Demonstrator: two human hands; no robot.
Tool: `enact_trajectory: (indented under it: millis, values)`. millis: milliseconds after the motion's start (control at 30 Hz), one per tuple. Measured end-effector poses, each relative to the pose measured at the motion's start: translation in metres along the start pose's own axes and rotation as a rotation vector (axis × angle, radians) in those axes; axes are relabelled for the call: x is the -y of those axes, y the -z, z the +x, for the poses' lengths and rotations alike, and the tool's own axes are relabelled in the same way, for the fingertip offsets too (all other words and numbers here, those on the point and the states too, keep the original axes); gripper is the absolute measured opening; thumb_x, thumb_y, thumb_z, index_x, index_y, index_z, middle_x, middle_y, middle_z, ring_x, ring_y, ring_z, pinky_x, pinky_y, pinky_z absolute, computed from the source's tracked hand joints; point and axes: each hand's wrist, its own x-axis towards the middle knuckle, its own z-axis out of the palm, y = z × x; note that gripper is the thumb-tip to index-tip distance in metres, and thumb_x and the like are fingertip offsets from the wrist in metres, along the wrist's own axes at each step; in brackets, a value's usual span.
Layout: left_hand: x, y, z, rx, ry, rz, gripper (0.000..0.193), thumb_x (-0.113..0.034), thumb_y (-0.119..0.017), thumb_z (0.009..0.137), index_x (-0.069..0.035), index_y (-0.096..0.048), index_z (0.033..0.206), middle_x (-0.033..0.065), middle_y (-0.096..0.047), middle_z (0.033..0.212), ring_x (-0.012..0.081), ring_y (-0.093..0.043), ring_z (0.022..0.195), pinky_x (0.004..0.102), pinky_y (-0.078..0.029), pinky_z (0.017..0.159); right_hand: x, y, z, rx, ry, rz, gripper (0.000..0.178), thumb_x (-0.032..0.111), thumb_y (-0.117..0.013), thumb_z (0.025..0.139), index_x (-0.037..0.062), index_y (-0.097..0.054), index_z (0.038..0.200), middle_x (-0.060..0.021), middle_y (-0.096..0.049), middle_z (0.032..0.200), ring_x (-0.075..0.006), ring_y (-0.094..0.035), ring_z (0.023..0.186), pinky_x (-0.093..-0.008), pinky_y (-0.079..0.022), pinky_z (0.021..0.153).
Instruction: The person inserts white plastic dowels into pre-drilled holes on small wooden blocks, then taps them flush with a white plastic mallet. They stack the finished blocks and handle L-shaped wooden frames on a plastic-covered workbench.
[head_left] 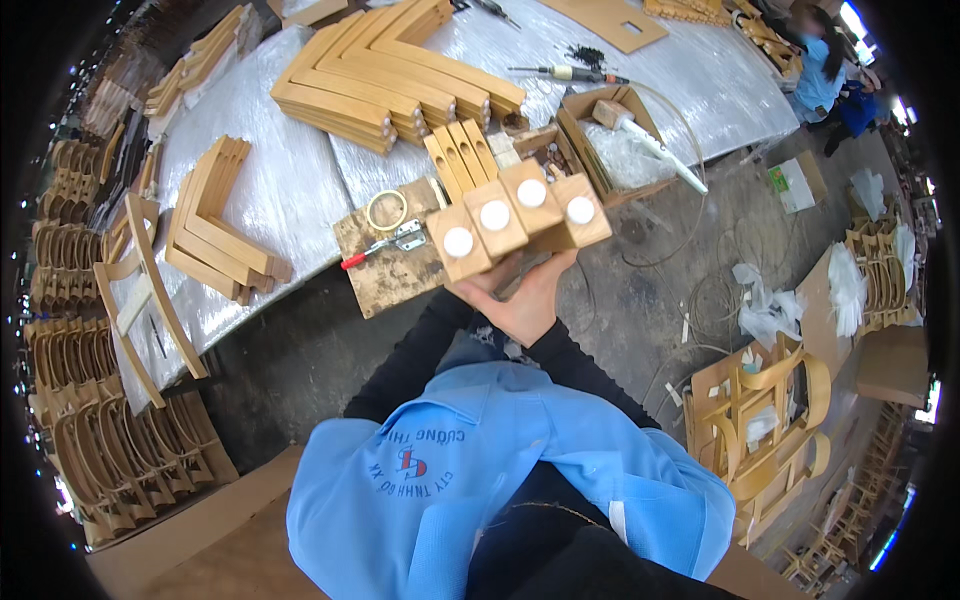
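Both my hands are up near the table's front edge with a cluster of wooden furniture legs [512, 228]. Their square ends face up, each with a round white pad. My right hand [532, 308] supports the cluster from below with its fingers curled against it. Mostly hidden under the wood, my left hand [484, 286] grips it from the left. Just beyond, slotted wooden bars [462, 158] point away; I cannot tell whether they belong to the same pieces. To the left is a worn wooden board [385, 283] with a red-handled toggle clamp [385, 243] and a tape roll [387, 210].
Angled wooden parts lie in a large stack [375, 75] and a smaller stack [215, 225] on the plastic-covered table [300, 165]. An open carton [650, 180] holds plastic and a white-handled mallet [650, 140]. Behind it lies a power screwdriver [570, 74]. A co-worker [820, 75] stands far right.
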Motion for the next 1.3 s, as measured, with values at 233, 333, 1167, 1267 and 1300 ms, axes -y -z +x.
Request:
enact_trajectory:
  millis: [233, 333, 1167, 1267, 1300]
  values:
    - [-0.027, -0.011, -0.019, -0.159, -0.115, 0.154, 0.071, -0.023, -0.074, 0.083, -0.004, -0.039, 0.141, 0.0199, -0.055, 0.135, 0.0293, -0.057, 0.124, 0.0391, -0.045, 0.103, 0.001, -0.016, -0.011, -0.169, 0.018, 0.066, 0.142, 0.028, -0.093, 0.054, -0.0029, 0.008, 0.148, -0.0291, -0.022, 0.144, -0.0396, -0.033, 0.134, -0.0522, -0.029, 0.112]
    - [-0.074, -0.017, -0.024, -0.235, -0.193, 0.161, 0.083, -0.021, -0.080, 0.078, -0.002, -0.031, 0.143, 0.0229, -0.046, 0.138, 0.0315, -0.051, 0.127, 0.0391, -0.045, 0.103, 0.013, -0.005, -0.006, -0.246, 0.070, 0.094, 0.137, 0.019, -0.090, 0.061, 0.0007, 0.013, 0.149, -0.0258, -0.018, 0.146, -0.0347, -0.030, 0.136, -0.0515, -0.029, 0.112]
    - [-0.063, 0.006, -0.044, 0.403, 0.263, -1.724, 0.097, -0.073, -0.061, 0.080, -0.015, -0.034, 0.153, 0.0111, -0.036, 0.156, 0.0309, -0.039, 0.140, 0.0499, -0.030, 0.116, 0.120, 0.072, -0.035, -0.330, 0.110, 0.520, 0.057, 0.021, -0.072, 0.081, 0.0008, -0.055, 0.132, -0.0165, -0.060, 0.127, -0.0313, -0.059, 0.116, -0.0459, -0.047, 0.101]
    - [-0.068, 0.082, -0.033, 0.191, 0.211, -1.607, 0.090, -0.065, -0.067, 0.082, -0.012, -0.039, 0.149, 0.0110, -0.045, 0.150, 0.0291, -0.044, 0.137, 0.0475, -0.034, 0.114, 0.138, 0.028, 0.000, -0.288, 0.188, 0.860, 0.061, 0.024, -0.070, 0.080, -0.0011, -0.052, 0.133, -0.0168, -0.060, 0.128, -0.0305, -0.060, 0.117, -0.0473, -0.050, 0.099]
    - [-0.065, 0.113, -0.033, 0.075, 0.193, -1.564, 0.087, -0.061, -0.069, 0.083, -0.011, -0.041, 0.148, 0.0111, -0.047, 0.149, 0.0291, -0.044, 0.136, 0.0476, -0.034, 0.114, 0.134, 0.007, 0.011, -0.271, 0.185, 0.921, 0.062, 0.025, -0.070, 0.080, -0.0010, -0.051, 0.133, -0.0169, -0.060, 0.128, -0.0301, -0.060, 0.117, -0.0469, -0.050, 0.099]
